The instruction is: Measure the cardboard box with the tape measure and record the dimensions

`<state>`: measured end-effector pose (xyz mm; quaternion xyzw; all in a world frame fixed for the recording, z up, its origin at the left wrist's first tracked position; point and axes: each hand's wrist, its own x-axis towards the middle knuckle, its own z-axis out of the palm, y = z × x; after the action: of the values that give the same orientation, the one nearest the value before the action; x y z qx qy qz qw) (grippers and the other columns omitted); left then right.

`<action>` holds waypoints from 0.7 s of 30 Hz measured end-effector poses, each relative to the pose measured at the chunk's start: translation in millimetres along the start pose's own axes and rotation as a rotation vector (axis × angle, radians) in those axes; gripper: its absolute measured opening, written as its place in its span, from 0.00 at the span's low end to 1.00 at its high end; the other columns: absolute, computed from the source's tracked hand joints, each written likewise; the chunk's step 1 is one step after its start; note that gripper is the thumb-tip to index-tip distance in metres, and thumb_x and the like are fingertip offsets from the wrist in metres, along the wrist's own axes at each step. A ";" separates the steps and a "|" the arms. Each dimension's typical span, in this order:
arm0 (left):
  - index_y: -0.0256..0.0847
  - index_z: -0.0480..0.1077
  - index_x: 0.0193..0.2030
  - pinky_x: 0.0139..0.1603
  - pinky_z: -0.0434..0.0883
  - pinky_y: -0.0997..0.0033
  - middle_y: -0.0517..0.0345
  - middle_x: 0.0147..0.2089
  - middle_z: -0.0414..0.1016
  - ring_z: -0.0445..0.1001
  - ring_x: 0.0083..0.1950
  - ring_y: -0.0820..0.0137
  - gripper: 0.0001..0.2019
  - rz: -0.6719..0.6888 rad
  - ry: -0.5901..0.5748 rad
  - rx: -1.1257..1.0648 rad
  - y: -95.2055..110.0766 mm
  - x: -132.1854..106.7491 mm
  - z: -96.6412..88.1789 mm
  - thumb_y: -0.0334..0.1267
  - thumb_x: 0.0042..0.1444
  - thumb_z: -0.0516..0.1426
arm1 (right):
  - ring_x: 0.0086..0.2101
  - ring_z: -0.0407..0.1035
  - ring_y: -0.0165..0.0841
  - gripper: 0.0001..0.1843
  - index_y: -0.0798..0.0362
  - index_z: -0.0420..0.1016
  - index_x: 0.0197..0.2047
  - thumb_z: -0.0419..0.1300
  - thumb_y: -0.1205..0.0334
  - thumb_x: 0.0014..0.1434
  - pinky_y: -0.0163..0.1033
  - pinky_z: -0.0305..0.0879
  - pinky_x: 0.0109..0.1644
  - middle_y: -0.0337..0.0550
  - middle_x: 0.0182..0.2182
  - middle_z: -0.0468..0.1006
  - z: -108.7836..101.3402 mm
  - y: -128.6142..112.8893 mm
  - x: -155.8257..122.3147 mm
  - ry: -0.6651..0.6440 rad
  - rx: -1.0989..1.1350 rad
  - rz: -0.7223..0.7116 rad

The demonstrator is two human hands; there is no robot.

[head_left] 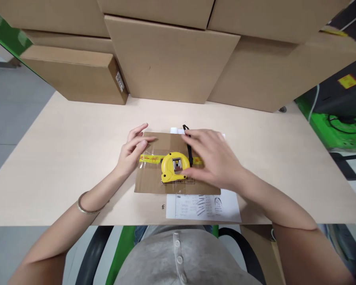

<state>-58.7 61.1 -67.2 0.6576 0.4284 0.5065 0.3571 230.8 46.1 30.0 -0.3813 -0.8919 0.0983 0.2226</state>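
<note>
Loosely open, with left fingers (pixel 148 139) at the edge of the cardboard (pixel 148 184) and blurred right fingers (pixel 195 140) spread beside the yellow tape measure (pixel 168 162) lying on top, contact there impossible to tell. Might knock it off by brushing past or tilting the cardboard. Can spot red print on the yellow strip (pixel 150 159), pen strokes on the paper (pixel 184 208) and a label (pixel 119 82) on the rear box (pixel 77 79), but no readable words or brand.

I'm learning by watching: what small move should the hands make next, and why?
Probably close the right hand around the yellow, rounded tape measure: that hand is open at its right side, and the left hand, at the left edge of the flat brown cardboard underneath, could steady it.
</note>
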 end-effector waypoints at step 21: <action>0.48 0.79 0.58 0.79 0.57 0.49 0.50 0.71 0.71 0.61 0.78 0.52 0.27 -0.120 -0.226 -0.385 -19.2 1.5 -8.1 0.64 0.65 0.57 | 0.48 0.78 0.43 0.24 0.50 0.66 0.62 0.63 0.50 0.68 0.47 0.71 0.50 0.48 0.54 0.81 34.9 -38.9 65.3 -0.224 0.284 0.019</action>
<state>-70.2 70.0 -82.2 0.6032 0.3195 0.4797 0.5514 149.8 66.4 33.6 -0.3411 -0.8846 0.2671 0.1728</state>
